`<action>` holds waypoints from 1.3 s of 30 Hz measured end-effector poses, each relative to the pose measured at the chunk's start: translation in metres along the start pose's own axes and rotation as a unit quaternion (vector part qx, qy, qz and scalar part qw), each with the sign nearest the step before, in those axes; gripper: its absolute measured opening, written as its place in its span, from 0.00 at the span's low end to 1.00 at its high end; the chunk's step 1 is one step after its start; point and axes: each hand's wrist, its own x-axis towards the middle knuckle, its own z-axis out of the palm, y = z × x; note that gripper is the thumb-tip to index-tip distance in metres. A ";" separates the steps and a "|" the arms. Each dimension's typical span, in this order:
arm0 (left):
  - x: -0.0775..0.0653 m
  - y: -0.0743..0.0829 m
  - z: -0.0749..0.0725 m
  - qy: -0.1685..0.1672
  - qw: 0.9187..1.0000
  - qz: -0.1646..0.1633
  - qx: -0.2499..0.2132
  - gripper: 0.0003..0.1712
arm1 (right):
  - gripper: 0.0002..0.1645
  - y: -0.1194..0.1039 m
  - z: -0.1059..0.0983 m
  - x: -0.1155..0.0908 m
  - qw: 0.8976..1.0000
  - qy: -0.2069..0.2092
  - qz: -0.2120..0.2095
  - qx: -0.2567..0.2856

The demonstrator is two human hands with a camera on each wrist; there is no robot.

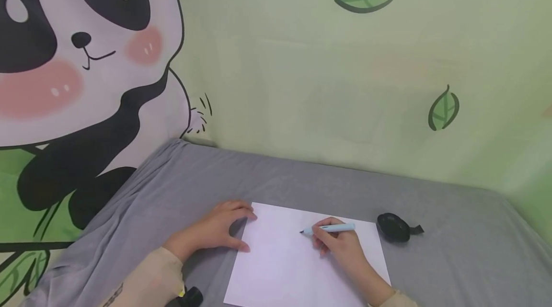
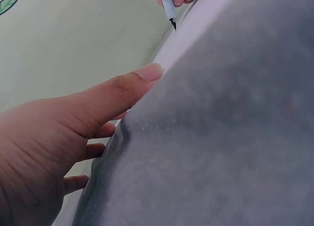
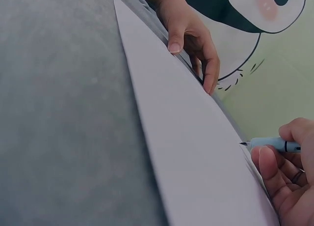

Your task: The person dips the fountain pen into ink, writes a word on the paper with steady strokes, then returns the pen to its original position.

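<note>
A white sheet of paper (image 1: 280, 268) lies on the grey cloth, with no marks showing on it. My right hand (image 1: 340, 244) is over its right half and pinches a light blue fountain pen (image 1: 338, 227) between thumb and fingers. The pen's dark nib points left, close over the middle of the sheet; in the right wrist view the pen (image 3: 267, 143) shows its nib uncovered. At the sheet's left edge my left hand (image 1: 220, 225) rests with fingers and thumb spread, thumb tip and fingertips touching the paper.
Grey cloth (image 1: 453, 259) covers the table, wrinkled at the left. A round black object (image 1: 393, 228) with a short strap lies just right of the sheet. Another black object (image 1: 191, 296) is by the left sleeve. Behind stands a green backdrop (image 1: 302, 82) with a panda and leaves.
</note>
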 end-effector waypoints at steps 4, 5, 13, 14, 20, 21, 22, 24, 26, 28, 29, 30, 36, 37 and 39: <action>0.000 -0.001 0.002 0.002 1.000 -0.001 -0.003 0.37 | 0.11 0.001 0.000 0.000 1.000 -0.004 -0.006 0.001; 0.000 -0.001 0.002 0.002 1.000 -0.002 -0.004 0.37 | 0.11 0.001 0.000 0.000 1.000 -0.004 -0.009 0.002; 0.001 -0.002 0.003 -0.006 1.000 -0.014 -0.009 0.37 | 0.11 0.003 -0.001 0.000 1.000 -0.013 -0.017 0.007; 0.001 -0.002 0.002 -0.006 1.000 -0.013 -0.007 0.37 | 0.11 0.003 -0.001 0.000 1.000 -0.013 -0.018 0.006; 0.002 -0.001 0.002 -0.012 1.000 -0.019 -0.010 0.37 | 0.11 0.003 -0.002 -0.001 1.000 -0.012 -0.020 0.000; 0.002 -0.001 0.002 -0.013 1.000 -0.022 -0.013 0.37 | 0.11 0.003 -0.002 -0.001 1.000 -0.011 -0.020 0.000; 0.002 -0.001 0.002 -0.013 1.000 -0.022 -0.011 0.37 | 0.11 0.003 -0.002 -0.001 1.000 -0.011 -0.020 0.000; 0.001 0.000 0.002 -0.013 1.000 -0.021 -0.008 0.37 | 0.11 0.003 -0.002 -0.001 1.000 -0.012 -0.020 0.002; 0.001 0.000 0.002 -0.013 1.000 -0.021 -0.006 0.37 | 0.11 0.003 -0.002 -0.002 1.000 -0.012 -0.021 0.002; 0.001 0.001 0.001 -0.013 1.000 -0.020 -0.005 0.38 | 0.12 0.002 -0.003 -0.002 1.000 -0.012 -0.022 0.002; 0.001 0.001 0.001 -0.013 1.000 -0.020 -0.005 0.37 | 0.12 0.002 -0.003 -0.002 1.000 -0.012 -0.022 0.002; 0.001 0.001 0.001 -0.014 1.000 -0.020 -0.005 0.37 | 0.12 0.002 -0.003 -0.002 1.000 -0.011 -0.023 0.002; 0.002 0.002 0.000 -0.008 1.000 -0.012 0.003 0.37 | 0.12 0.003 -0.003 -0.002 1.000 -0.007 -0.021 0.007; 0.002 0.001 0.001 -0.007 1.000 -0.011 0.003 0.37 | 0.12 0.003 -0.003 -0.002 1.000 -0.006 -0.021 0.008; 0.002 0.001 0.001 -0.007 1.000 -0.011 0.003 0.37 | 0.12 0.003 -0.003 -0.002 1.000 -0.003 -0.021 0.009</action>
